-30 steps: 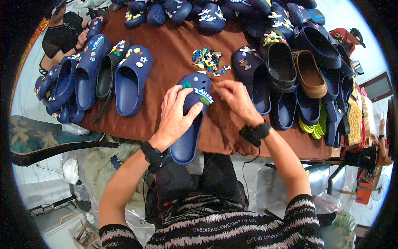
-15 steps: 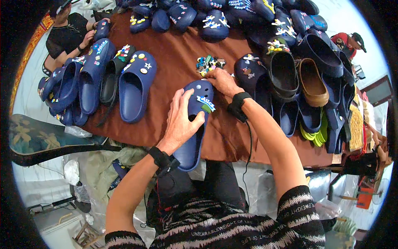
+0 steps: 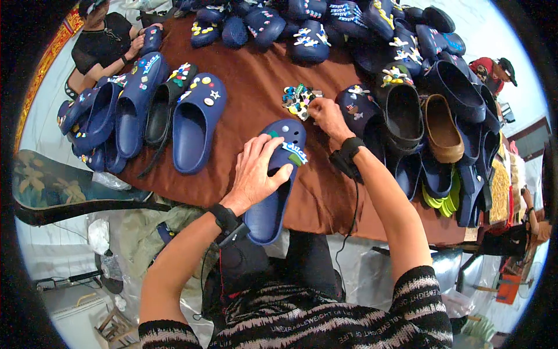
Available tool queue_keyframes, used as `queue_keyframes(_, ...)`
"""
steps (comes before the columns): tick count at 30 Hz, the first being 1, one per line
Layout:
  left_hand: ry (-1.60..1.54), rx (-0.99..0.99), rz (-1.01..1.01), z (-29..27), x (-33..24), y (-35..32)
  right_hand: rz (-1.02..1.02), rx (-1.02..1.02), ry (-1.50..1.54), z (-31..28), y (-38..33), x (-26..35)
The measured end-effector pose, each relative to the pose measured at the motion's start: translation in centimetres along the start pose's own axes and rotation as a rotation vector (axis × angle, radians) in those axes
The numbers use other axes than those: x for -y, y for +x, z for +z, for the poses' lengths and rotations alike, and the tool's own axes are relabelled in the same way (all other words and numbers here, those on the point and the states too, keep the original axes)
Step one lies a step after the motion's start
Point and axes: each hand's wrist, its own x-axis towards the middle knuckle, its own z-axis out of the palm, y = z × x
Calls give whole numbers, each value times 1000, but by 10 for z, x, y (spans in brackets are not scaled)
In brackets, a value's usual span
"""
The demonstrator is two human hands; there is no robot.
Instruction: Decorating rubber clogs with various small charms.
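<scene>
A navy blue clog (image 3: 268, 216) lies at the table's near edge with its toe pointing away from me. My left hand (image 3: 256, 171) is closed around its upper, thumb on the right side. The toe carries a small white charm and a blue-and-white lettered charm (image 3: 297, 152) with a green one below it; several of its holes are bare. Beyond the toe is a small pile of colourful shoe charms (image 3: 296, 100). My right hand (image 3: 330, 121) reaches to the right edge of that pile, fingertips pinched together. Whatever sits between those fingertips is too small to make out.
Decorated clogs (image 3: 197, 125) line the left side of the brown cloth (image 3: 244, 75). More clogs, including a brown one (image 3: 443, 129), crowd the right and far sides. One person (image 3: 104, 43) handles a clog at far left; another (image 3: 491, 72) is at far right.
My right hand has shifted slightly right, at the charm pile's edge. My left hand still holds the clog in place. The whole view has moved a little.
</scene>
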Motion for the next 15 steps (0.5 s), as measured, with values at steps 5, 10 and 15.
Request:
queue_keyframes(5,-33,-7,23,3,2,3,-28,-33,-130,-3,14,2)
queue_keyframes(10,-55,-5,33,2,5,2,-147,19,-404,10,17,17)
queue_keyframes(15,-54,-7,32,4,3,4,-245,-6,-432,14,41,7)
